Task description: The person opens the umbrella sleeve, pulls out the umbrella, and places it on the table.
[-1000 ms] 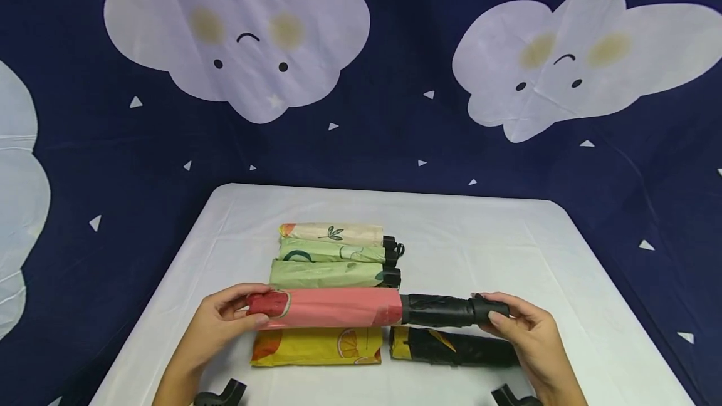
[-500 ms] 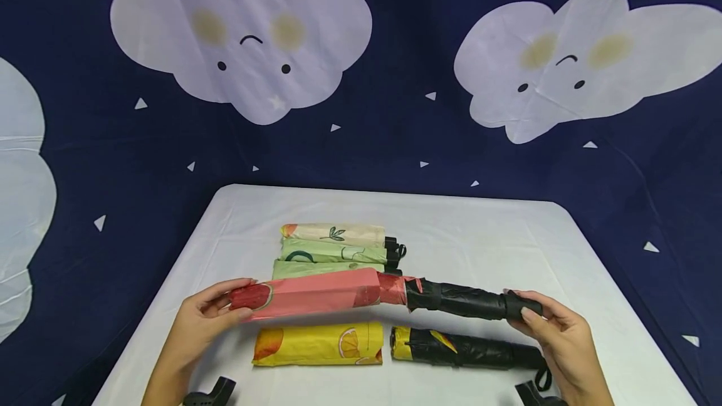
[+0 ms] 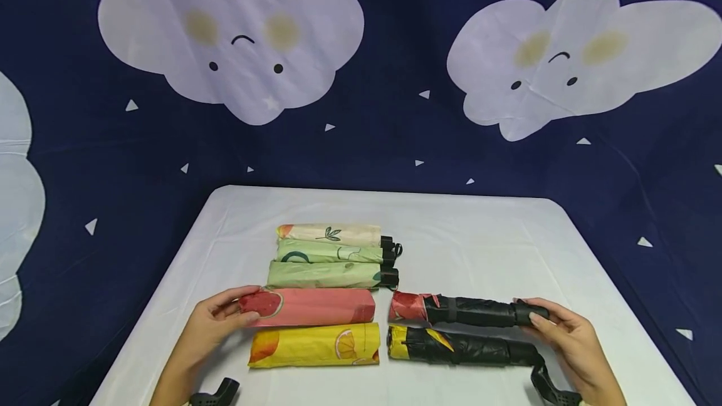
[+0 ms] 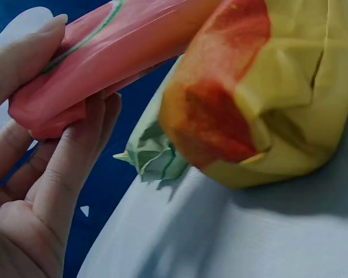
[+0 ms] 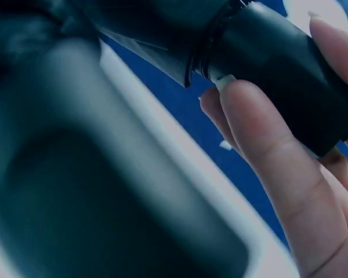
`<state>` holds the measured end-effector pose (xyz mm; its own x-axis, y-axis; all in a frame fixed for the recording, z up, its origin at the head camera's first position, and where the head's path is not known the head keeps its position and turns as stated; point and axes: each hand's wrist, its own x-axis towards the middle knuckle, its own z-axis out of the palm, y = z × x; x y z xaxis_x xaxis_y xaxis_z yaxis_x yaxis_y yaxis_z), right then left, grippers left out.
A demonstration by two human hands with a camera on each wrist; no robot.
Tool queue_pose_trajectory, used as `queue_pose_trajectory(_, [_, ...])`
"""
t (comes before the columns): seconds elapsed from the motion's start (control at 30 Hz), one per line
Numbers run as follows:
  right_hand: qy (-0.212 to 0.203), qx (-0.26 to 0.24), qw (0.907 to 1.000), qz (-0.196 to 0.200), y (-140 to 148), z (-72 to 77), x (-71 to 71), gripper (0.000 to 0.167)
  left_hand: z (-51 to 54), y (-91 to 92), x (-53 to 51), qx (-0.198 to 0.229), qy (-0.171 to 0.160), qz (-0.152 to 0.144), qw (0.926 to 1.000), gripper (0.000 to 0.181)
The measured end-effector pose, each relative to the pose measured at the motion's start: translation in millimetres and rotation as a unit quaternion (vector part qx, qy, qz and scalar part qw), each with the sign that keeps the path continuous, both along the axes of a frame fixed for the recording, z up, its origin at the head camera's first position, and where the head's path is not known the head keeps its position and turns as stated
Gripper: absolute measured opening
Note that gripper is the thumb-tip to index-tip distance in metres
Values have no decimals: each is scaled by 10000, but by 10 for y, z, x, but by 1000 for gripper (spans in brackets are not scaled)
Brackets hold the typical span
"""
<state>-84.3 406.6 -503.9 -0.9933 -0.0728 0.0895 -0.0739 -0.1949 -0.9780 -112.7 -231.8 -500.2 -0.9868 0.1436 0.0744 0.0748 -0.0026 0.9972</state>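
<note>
**Separation of a red-ended umbrella point(image 3: 474, 311) from its pink sleeve point(image 3: 327, 307)**

Clock positions are read in the head view, about the gap between these two pieces. At 9 o'clock the left grip point(image 3: 209, 323), a bare hand, pinches the outer end of the pink sleeve between thumb and fingers. At 3 o'clock the right grip point(image 3: 566, 329) pinches the red-ended umbrella by its black handle point(image 3: 529, 314). Both pieces lie in line, apart; whether their facing ends touch the white counter point(image 3: 479, 224) cannot be told. A yellow sleeve point(image 3: 313, 346) occupies 8 o'clock and a yellow-ended umbrella point(image 3: 468, 348) 4 o'clock, likewise separated. Between 10 and 11 o'clock lie a cream bundle point(image 3: 350, 235), a patterned green bundle point(image 3: 333, 252) and a plainer green bundle point(image 3: 321, 274), each with a black end toward 3 o'clock.

The step in hand is judged to be the close of this unsleeving. The next move would call for lowering both pieces level, parallel to the yellow pair, and spreading each grip without dragging; the plainer green bundle, lying nearest, appears the likeliest to follow.
</note>
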Motion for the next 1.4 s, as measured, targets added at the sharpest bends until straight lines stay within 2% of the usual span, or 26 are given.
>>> queue_pose_trajectory(0.2, [-126,153,9993,314,32,-208,-60,36,-77,66,-9,-564,-522,4,9970,50])
queue_pose_trajectory(0.3, [-208,486,9974,484,0,-281,-91,37,-108,96,-18,-988,-590,-19,9934,49])
queue_pose_trajectory(0.37, [-235,747,9954,547,-14,-315,-90,39,-125,116,-32,-1262,-457,23,9909,48])
queue_pose_trajectory(0.5, [-193,1461,9880,462,-32,-317,-64,43,-150,156,-46,-1792,127,268,9834,47])
queue_pose_trajectory(0.6, [-24,2003,9792,330,-28,-284,-41,47,-155,198,-58,-2151,515,430,9743,47])
queue_pose_trajectory(0.7, [167,2406,9703,208,-7,-248,-23,49,-141,225,-69,-2345,723,531,9680,48])
queue_pose_trajectory(0.8, [208,2528,9672,118,10,-205,-12,49,-94,212,-48,-2509,853,649,9621,51])
queue_pose_trajectory(0.9, [-23,2618,9650,-121,1,-123,-16,49,-19,145,0,-2807,901,797,9522,54])
queue_pose_trajectory(0.97, [-215,2753,9601,-451,-25,-29,-44,48,49,94,8,-2832,842,920,9509,56])
queue_pose_trajectory(1.03, [-305,2991,9496,-892,-85,105,-105,49,134,63,-6,-2734,772,1158,9518,57])
queue_pose_trajectory(1.1, [-237,3135,9400,-1324,-206,260,-198,48,225,70,-47,-2464,733,1446,9555,58])
queue_pose_trajectory(1.17, [4,3072,9394,-1522,-396,417,-310,46,305,127,-109,-2343,715,1669,9551,57])
queue_pose_trajectory(1.23, [368,3072,9398,-1449,-671,574,-408,42,345,207,-183,-2431,706,1733,9518,56])
queue_pose_trajectory(1.27, [475,3117,9396,-1330,-815,595,-471,39,345,248,-218,-2525,722,1726,9493,56])
queue_pose_trajectory(1.33, [570,3378,9338,-1031,-1110,591,-591,36,318,324,-278,-2699,702,1658,9459,57])
queue_pose_trajectory(1.4, [469,3769,9223,-709,-1390,530,-683,35,266,386,-319,-2747,556,1590,9467,59])
